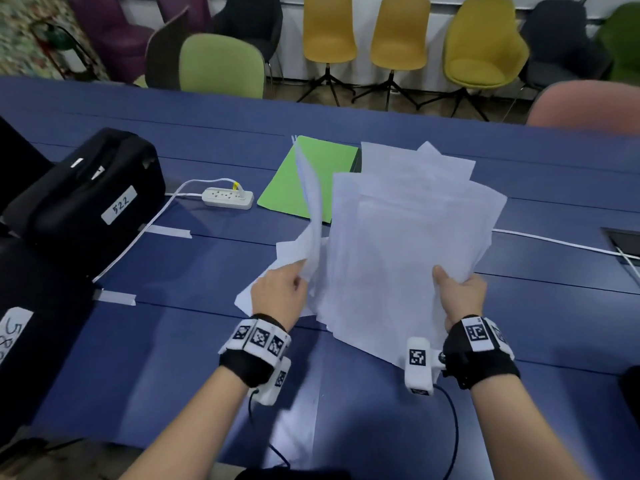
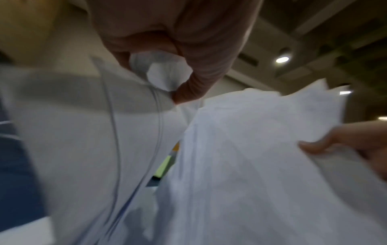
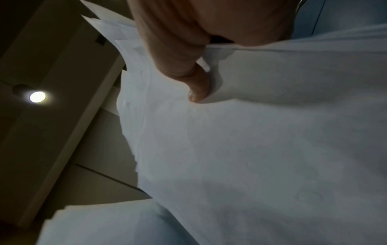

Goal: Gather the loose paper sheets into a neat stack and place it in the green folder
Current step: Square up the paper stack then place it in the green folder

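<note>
Head view | right hand (image 1: 462, 296) fingers gripped fanned paper sheets (image 1: 408, 237) upright | left hand (image 1: 280, 289) pinched one sheet (image 1: 306, 188) | green folder (image 1: 311, 174) lay just beyond, nearer left

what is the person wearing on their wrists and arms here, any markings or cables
Both forearms are bare, with no sleeves. The left hand and right hand each have a black fabric wrist band carrying white square tiles printed with black coded markers. A white boxy camera unit, also marker-tagged, is mounted at the inner side of each wrist, and a thin dark cable trails back from each unit.
</note>
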A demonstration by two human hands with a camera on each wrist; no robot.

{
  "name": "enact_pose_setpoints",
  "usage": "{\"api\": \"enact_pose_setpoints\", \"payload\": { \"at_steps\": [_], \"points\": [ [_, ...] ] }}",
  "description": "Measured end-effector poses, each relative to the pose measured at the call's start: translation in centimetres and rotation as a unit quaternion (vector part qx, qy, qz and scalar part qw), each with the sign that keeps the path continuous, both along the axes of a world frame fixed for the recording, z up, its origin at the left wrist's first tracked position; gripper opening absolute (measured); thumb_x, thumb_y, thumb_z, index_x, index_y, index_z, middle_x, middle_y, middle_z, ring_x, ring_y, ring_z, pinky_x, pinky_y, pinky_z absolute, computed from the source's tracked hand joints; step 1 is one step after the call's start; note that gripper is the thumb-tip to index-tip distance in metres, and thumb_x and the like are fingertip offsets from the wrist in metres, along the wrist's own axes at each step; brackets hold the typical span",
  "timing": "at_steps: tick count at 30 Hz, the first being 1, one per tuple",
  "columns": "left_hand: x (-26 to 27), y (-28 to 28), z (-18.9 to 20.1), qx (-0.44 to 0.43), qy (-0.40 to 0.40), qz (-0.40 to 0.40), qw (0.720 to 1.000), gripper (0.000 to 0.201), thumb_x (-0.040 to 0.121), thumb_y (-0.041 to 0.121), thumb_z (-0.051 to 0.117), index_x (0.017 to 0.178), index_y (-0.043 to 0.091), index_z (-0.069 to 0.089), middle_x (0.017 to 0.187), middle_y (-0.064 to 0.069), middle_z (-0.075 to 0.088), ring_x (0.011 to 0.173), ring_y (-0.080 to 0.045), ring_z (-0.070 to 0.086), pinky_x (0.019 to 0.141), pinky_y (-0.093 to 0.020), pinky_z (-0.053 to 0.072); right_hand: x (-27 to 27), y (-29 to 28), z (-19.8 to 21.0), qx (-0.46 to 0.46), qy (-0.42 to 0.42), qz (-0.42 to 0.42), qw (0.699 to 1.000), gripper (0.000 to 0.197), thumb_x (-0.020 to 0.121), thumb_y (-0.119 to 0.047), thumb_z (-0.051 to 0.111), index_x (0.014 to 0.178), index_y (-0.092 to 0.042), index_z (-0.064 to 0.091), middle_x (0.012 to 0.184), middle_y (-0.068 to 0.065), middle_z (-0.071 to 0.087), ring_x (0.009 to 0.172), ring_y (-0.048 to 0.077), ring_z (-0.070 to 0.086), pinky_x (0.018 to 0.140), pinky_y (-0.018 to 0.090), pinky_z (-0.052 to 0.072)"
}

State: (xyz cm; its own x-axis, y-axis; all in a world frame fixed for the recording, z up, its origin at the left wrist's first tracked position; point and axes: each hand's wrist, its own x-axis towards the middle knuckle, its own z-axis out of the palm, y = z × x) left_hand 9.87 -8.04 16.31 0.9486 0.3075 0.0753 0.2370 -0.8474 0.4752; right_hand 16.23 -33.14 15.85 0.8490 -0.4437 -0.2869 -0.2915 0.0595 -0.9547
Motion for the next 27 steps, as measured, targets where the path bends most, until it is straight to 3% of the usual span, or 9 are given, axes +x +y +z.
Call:
{"api": "enact_pose_setpoints", "payload": {
  "at_steps": [2, 4, 7, 12, 17, 20, 22, 24, 27],
  "points": [
    [-0.5, -2.4, 0.0, 0.037, -0.056, -0.102, 0.992, 0.050, 0.077, 0.008, 0.053, 0.120, 0.031, 0.063, 0.102, 0.001, 0.073, 0.082, -0.028, 0.068, 0.060, -0.030, 0.049, 0.0, 0.6, 0.7, 0.014, 0.008, 0.033, 0.999, 0.014, 0.087, -0.001, 0.061, 0.079, -0.011, 0.057, 0.094, 0.008, 0.063, 0.078, 0.020, 0.059, 0.074, 0.029, 0.048],
    [-0.6, -3.9, -0.8, 0.046, -0.079, -0.209, 0.974, 0.067, 0.064, 0.003, 0.056, 0.123, 0.033, 0.061, 0.118, 0.011, 0.069, 0.076, -0.017, 0.074, 0.053, -0.024, 0.054, -0.1, 0.9, 1.2, 0.037, 0.008, 0.064, 0.997, 0.026, 0.088, 0.000, 0.059, 0.073, -0.017, 0.048, 0.081, 0.000, 0.058, 0.068, 0.014, 0.054, 0.061, 0.025, 0.047],
    [-0.6, -6.3, -1.9, 0.078, 0.035, -0.325, 0.942, 0.079, 0.078, -0.001, 0.053, 0.143, 0.038, 0.033, 0.149, 0.019, 0.037, 0.108, -0.019, 0.065, 0.083, -0.032, 0.054, 0.1, 1.0, 0.8, 0.077, 0.030, 0.114, 0.990, 0.008, 0.087, 0.001, 0.060, 0.094, -0.003, 0.059, 0.090, 0.008, 0.065, 0.067, 0.015, 0.062, 0.058, 0.027, 0.054],
    [-1.0, -8.2, -4.7, 0.011, 0.109, -0.368, 0.924, 0.072, 0.086, -0.004, 0.049, 0.145, 0.034, 0.031, 0.144, -0.002, 0.049, 0.116, -0.032, 0.059, 0.093, -0.035, 0.046, -0.5, 0.8, -1.5, 0.093, 0.083, 0.169, 0.978, 0.031, 0.085, -0.001, 0.063, 0.115, 0.002, 0.061, 0.093, 0.008, 0.070, 0.067, 0.015, 0.071, 0.064, 0.031, 0.056],
    [-1.7, -8.6, -7.7, -0.158, 0.193, -0.376, 0.892, 0.057, 0.092, 0.005, 0.041, 0.144, 0.028, 0.037, 0.151, 0.005, 0.036, 0.138, -0.014, 0.040, 0.114, -0.022, 0.028, -1.2, -0.2, -4.2, 0.068, 0.119, 0.145, 0.980, 0.031, 0.086, 0.000, 0.061, 0.117, 0.001, 0.059, 0.095, 0.011, 0.068, 0.067, 0.017, 0.069, 0.062, 0.030, 0.057],
    [-1.5, -8.1, -7.8, -0.337, 0.256, -0.270, 0.865, 0.051, 0.086, 0.056, 0.051, 0.129, 0.028, 0.057, 0.141, 0.005, 0.051, 0.128, -0.009, 0.049, 0.112, -0.027, 0.034, -1.8, -0.8, -5.4, 0.032, 0.152, 0.110, 0.982, 0.030, 0.087, 0.001, 0.060, 0.118, 0.000, 0.057, 0.110, 0.017, 0.064, 0.084, 0.027, 0.062, 0.081, 0.040, 0.050],
    [-0.7, -5.4, -8.2, -0.431, 0.175, -0.112, 0.878, 0.045, 0.087, 0.049, 0.057, 0.117, 0.017, 0.067, 0.127, 0.000, 0.063, 0.117, -0.010, 0.056, 0.108, -0.029, 0.039, -2.1, -1.4, -6.1, 0.005, 0.175, 0.091, 0.980, 0.037, 0.088, 0.001, 0.059, 0.124, 0.001, 0.053, 0.117, 0.015, 0.061, 0.094, 0.027, 0.057, 0.084, 0.038, 0.045],
    [-0.2, -0.3, -9.7, -0.380, 0.090, 0.088, 0.916, 0.029, 0.088, 0.025, 0.062, 0.113, 0.011, 0.068, 0.121, -0.002, 0.064, 0.117, -0.018, 0.058, 0.101, -0.024, 0.040, -2.4, -2.0, -6.7, -0.007, 0.195, 0.086, 0.977, 0.042, 0.088, 0.001, 0.059, 0.128, 0.002, 0.051, 0.126, 0.016, 0.059, 0.102, 0.030, 0.058, 0.088, 0.039, 0.045],
    [-1.6, 7.5, -12.5, -0.184, 0.166, 0.323, 0.913, 0.047, 0.080, 0.023, 0.062, 0.123, 0.007, 0.053, 0.134, -0.015, 0.045, 0.122, -0.035, 0.046, 0.099, -0.039, 0.041, -2.6, -2.5, -6.7, -0.021, 0.227, 0.086, 0.970, 0.047, 0.090, -0.003, 0.057, 0.135, 0.004, 0.042, 0.120, 0.011, 0.054, 0.105, 0.030, 0.052, 0.084, 0.037, 0.039]
  ]
}}
